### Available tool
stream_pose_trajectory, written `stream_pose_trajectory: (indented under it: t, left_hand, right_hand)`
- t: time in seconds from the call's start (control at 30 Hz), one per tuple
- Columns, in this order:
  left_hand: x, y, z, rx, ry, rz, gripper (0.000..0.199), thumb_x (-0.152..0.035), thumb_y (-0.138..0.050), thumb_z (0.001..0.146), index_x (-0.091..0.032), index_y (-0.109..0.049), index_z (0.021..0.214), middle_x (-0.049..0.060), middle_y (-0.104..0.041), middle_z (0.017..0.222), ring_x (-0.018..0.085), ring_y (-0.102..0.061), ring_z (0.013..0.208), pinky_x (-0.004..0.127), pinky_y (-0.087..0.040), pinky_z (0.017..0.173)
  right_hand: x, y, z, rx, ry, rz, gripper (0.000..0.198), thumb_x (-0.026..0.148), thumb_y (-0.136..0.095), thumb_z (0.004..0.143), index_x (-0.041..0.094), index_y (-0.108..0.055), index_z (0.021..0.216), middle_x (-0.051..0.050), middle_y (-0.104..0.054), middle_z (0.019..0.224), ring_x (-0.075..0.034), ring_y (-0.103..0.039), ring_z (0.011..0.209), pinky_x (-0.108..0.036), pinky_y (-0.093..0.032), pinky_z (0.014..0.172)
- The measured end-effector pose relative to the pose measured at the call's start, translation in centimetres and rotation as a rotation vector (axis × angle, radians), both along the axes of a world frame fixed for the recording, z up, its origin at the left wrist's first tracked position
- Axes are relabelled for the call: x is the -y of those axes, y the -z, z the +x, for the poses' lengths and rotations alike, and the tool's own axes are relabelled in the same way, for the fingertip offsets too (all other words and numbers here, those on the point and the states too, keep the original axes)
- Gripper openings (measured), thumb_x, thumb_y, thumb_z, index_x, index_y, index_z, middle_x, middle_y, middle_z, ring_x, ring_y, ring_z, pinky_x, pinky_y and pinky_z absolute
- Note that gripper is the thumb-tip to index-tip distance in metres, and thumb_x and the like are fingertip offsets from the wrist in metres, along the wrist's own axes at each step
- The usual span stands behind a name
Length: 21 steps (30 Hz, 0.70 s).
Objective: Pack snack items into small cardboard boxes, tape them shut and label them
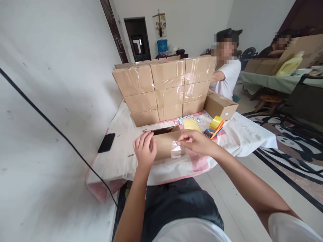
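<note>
- At the near edge of the cloth-covered table (121, 163), directly in front of my torso, the cardboard box (164, 148) lies lengthwise, with a dark opening visible along its top.
- Left hand (145, 148): positioned at the left end of the box. The wrist is raised, the back of the hand faces me, and the fingers bend forward at the upper edge. I cannot tell whether they grip the cardboard or only rest against it.
- Left forearm: rises steeply from below, close to vertical.
- Right hand (192, 141): positioned at the right end of the box. The palm is turned down and inward; thumb and index finger converge at the upper part of the clear tape (176, 152). I cannot tell whether the tape is pinched between them.
- Right forearm: enters diagonally from the lower right, elbow set wide.
- Clear tape: lies across the front face of the box, near its right end.
- Right of the right hand: a yellow tape roll (215, 122) stands beside an orange item (218, 129).
- Beyond the box: stacked cartons (169, 92) stand in three columns, three high.
- Far left: a black flat object (106, 143) lies near the table's edge.
</note>
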<state>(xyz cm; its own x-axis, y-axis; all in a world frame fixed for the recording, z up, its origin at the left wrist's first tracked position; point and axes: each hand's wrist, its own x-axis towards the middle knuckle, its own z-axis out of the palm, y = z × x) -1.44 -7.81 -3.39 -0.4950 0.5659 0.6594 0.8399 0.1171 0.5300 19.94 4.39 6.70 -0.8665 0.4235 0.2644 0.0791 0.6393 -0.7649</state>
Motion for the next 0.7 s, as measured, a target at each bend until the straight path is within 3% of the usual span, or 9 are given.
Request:
stream_pose_trajectory:
  t: [0.1,0.17,0.23,0.3,0.43,0.53,0.7]
  left_hand:
    - [-2.0,-1.5,-0.8,-0.250,0.038,-0.217,0.056,-0.030,-0.046,0.097,-0.024,-0.039,0.152,0.011,-0.066,0.136,0.027,-0.055,0.133,0.053,-0.023,0.121]
    - [-2.1,-1.2,-0.8,-0.233,0.075,-0.330,0.060,-0.030,-0.040,0.099,-0.020,-0.026,0.157,0.011,-0.070,0.129,0.025,-0.063,0.123,0.053,-0.024,0.120]
    - [-1.7,-0.5,-0.5,-0.200,0.094,-0.366,0.064,-0.035,-0.040,0.100,-0.017,-0.020,0.159,0.013,-0.068,0.132,0.025,-0.061,0.125,0.052,-0.024,0.121]
    - [-1.3,0.1,-0.4,-0.193,0.107,-0.357,0.072,-0.041,-0.044,0.099,-0.015,-0.014,0.160,0.015,-0.063,0.138,0.027,-0.055,0.133,0.053,-0.020,0.123]
    - [-0.9,0.2,-0.3,-0.180,0.128,-0.324,0.088,-0.046,-0.053,0.095,-0.015,-0.003,0.161,0.014,-0.062,0.141,0.027,-0.055,0.134,0.054,-0.016,0.124]
    - [-0.9,0.1,-0.3,-0.214,0.127,-0.334,0.085,-0.048,-0.056,0.093,-0.020,-0.012,0.161,0.012,-0.058,0.146,0.029,-0.050,0.139,0.055,-0.015,0.124]
    - [-0.9,0.5,-0.7,-0.372,0.119,-0.370,0.050,-0.052,-0.053,0.094,-0.031,-0.058,0.139,0.012,-0.058,0.146,0.033,-0.048,0.140,0.062,-0.016,0.122]
  right_hand:
    - [-1.7,-1.6,-2.4,0.023,-0.111,-0.024,0.023,0.035,-0.063,0.090,0.016,-0.069,0.078,-0.001,-0.061,0.077,-0.015,-0.054,0.074,-0.027,-0.040,0.070]
    - [-2.6,-2.3,-3.9,0.056,-0.186,-0.081,0.023,0.035,-0.062,0.090,0.015,-0.069,0.081,-0.001,-0.062,0.082,-0.014,-0.054,0.076,-0.026,-0.042,0.073]
    - [-3.2,-2.5,-5.4,0.116,-0.223,-0.138,0.022,0.032,-0.060,0.091,0.015,-0.070,0.083,-0.001,-0.064,0.085,-0.015,-0.056,0.083,-0.026,-0.043,0.078]
    - [-3.9,-1.9,-7.1,0.175,-0.209,-0.142,0.020,0.028,-0.058,0.091,0.014,-0.071,0.084,0.000,-0.064,0.089,-0.016,-0.058,0.089,-0.025,-0.044,0.082]
    - [-5.2,1.2,-10.3,0.262,-0.060,0.082,0.015,0.019,-0.060,0.090,0.012,-0.073,0.086,-0.005,-0.065,0.099,-0.019,-0.059,0.095,-0.027,-0.044,0.085]
    - [-6.2,3.4,-11.8,0.292,0.036,0.182,0.013,0.014,-0.061,0.087,0.012,-0.072,0.082,-0.010,-0.064,0.104,-0.025,-0.056,0.107,-0.033,-0.040,0.093]
    - [-7.0,5.3,-12.3,0.279,0.075,0.236,0.011,0.016,-0.063,0.086,0.013,-0.073,0.085,-0.011,-0.063,0.109,-0.026,-0.052,0.114,-0.034,-0.038,0.097]
